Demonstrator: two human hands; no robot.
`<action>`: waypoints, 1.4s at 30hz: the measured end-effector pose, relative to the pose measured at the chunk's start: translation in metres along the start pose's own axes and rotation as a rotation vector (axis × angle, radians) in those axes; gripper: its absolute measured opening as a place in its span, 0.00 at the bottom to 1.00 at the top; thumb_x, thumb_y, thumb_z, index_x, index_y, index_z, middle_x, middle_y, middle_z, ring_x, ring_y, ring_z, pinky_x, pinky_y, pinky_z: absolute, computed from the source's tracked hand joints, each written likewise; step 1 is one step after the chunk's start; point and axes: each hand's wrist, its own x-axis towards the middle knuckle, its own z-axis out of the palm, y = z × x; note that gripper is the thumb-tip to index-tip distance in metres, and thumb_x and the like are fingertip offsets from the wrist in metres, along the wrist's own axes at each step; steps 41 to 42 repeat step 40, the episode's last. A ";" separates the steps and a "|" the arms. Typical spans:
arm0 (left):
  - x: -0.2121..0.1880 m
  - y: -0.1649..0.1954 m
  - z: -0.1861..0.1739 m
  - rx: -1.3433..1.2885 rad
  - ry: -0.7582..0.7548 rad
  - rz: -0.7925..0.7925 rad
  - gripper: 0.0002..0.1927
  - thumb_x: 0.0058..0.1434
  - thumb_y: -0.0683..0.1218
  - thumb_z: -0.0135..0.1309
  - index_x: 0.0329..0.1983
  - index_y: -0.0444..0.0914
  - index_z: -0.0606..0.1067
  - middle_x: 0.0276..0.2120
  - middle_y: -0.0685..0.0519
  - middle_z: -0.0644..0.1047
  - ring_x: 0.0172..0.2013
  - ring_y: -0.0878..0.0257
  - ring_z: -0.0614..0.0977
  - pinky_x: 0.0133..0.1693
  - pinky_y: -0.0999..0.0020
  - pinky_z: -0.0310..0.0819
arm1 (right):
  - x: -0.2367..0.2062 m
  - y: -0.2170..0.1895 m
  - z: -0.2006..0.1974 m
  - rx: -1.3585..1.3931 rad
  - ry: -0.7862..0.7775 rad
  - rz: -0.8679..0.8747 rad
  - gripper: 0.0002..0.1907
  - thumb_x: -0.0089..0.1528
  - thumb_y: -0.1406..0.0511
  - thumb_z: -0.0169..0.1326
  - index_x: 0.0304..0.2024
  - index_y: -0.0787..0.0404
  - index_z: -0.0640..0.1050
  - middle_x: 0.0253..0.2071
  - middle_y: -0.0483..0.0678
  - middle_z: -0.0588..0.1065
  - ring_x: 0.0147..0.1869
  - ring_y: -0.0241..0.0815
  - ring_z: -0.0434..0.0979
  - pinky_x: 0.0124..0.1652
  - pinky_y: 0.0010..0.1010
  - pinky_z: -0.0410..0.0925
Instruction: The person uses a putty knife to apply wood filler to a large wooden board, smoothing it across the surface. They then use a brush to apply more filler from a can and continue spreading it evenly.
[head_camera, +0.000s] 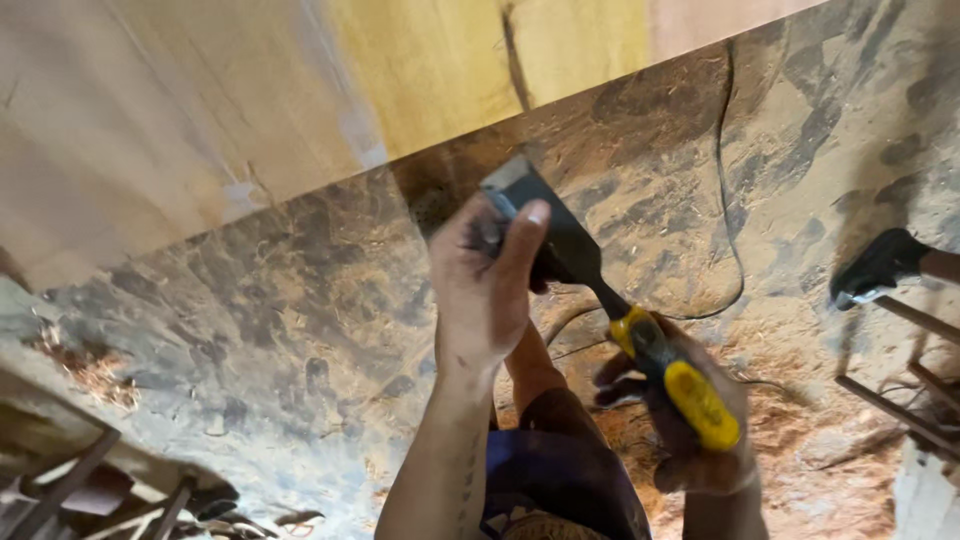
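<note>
Two hands share a wide steel chisel with a yellow-and-black handle (600, 290): right hand (690, 420) grasps the handle, left hand (485, 285) pinches the blade against the pale wooden board's edge (330, 180). Best kept flat, with fingertips behind the cutting edge.

1. The floor (300, 300) is bare, dark-mottled concrete dusted with sawdust.
2. Wood shavings (90, 368) lie heaped near its left edge.
3. A thin black cable (722, 160) snakes across its right part.
4. A large wooden panel (200, 110) covers its upper edge.
</note>
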 end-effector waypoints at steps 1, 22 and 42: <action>0.003 0.007 0.000 0.018 0.017 0.011 0.11 0.73 0.43 0.54 0.33 0.35 0.75 0.22 0.59 0.72 0.22 0.74 0.69 0.23 0.73 0.62 | -0.001 -0.001 -0.005 -0.054 -0.023 -0.018 0.60 0.46 0.56 0.79 0.71 0.77 0.61 0.65 0.65 0.71 0.59 0.59 0.79 0.50 0.47 0.77; 0.029 0.033 0.016 0.535 0.133 0.169 0.06 0.75 0.42 0.48 0.41 0.34 0.71 0.22 0.53 0.74 0.22 0.70 0.73 0.25 0.69 0.66 | 0.028 0.008 0.059 -0.531 0.192 0.108 0.34 0.64 0.72 0.48 0.73 0.76 0.59 0.30 0.47 0.76 0.25 0.28 0.68 0.26 0.20 0.64; 0.021 0.037 0.022 0.514 0.060 -0.198 0.14 0.76 0.51 0.41 0.47 0.36 0.71 0.20 0.45 0.77 0.20 0.57 0.83 0.24 0.64 0.74 | 0.040 0.024 0.078 -0.458 0.297 0.109 0.32 0.63 0.69 0.52 0.69 0.76 0.66 0.31 0.46 0.77 0.31 0.30 0.72 0.34 0.21 0.66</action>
